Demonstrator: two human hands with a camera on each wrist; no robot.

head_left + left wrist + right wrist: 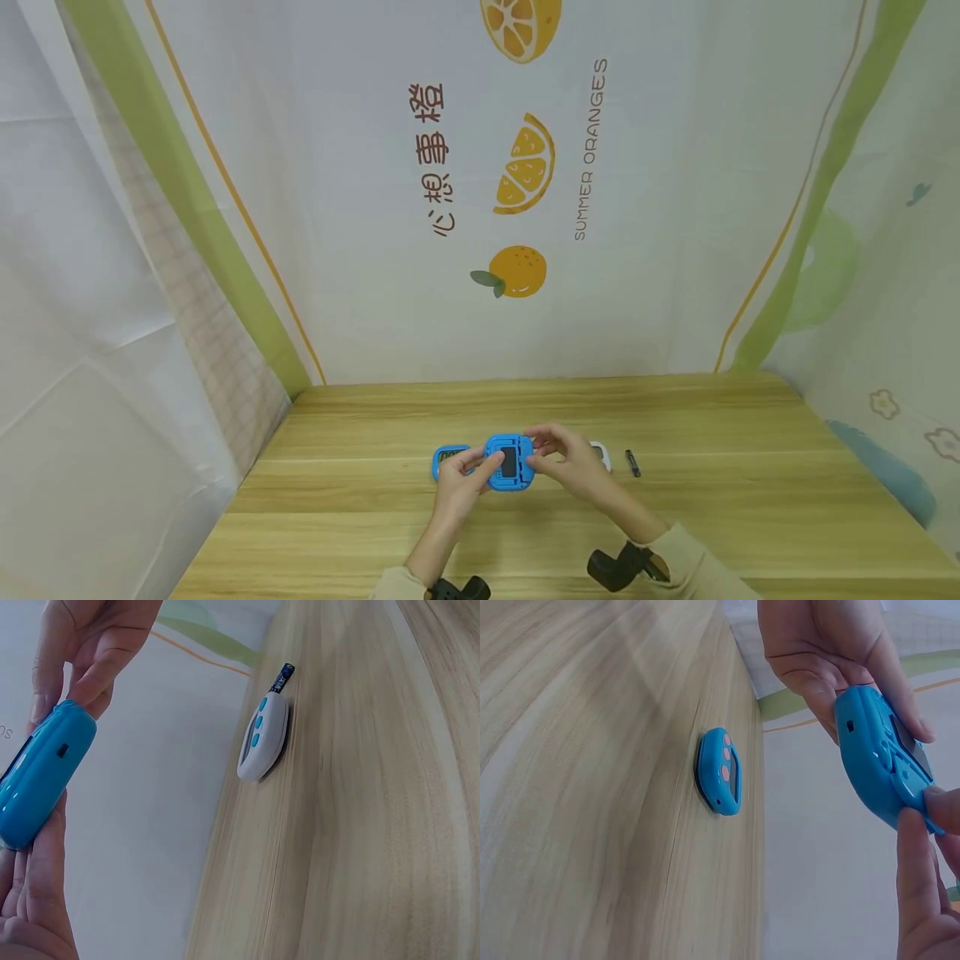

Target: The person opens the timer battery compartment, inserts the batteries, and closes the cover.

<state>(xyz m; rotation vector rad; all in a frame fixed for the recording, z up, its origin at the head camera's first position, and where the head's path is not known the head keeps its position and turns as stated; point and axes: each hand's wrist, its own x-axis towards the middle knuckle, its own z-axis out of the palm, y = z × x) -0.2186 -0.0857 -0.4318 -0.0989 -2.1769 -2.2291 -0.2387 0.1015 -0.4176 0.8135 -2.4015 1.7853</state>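
My left hand (459,485) grips a blue digital timer (494,478) by its left side, thumb across the face turned toward me. That face has a dark rectangular panel and a battery cover (907,784) along one side. At this cover side, the thumb and forefinger of my right hand (576,468) pinch the edge. The timer is held up off the table in both wrist views. Whether the cover is fully latched, I cannot tell.
A second blue timer (718,771) with pink buttons lies on the wooden table (337,500), left of the hands. To their right lie a white timer (264,736) with blue buttons and a dark battery (633,463). A printed curtain (360,250) hangs behind.
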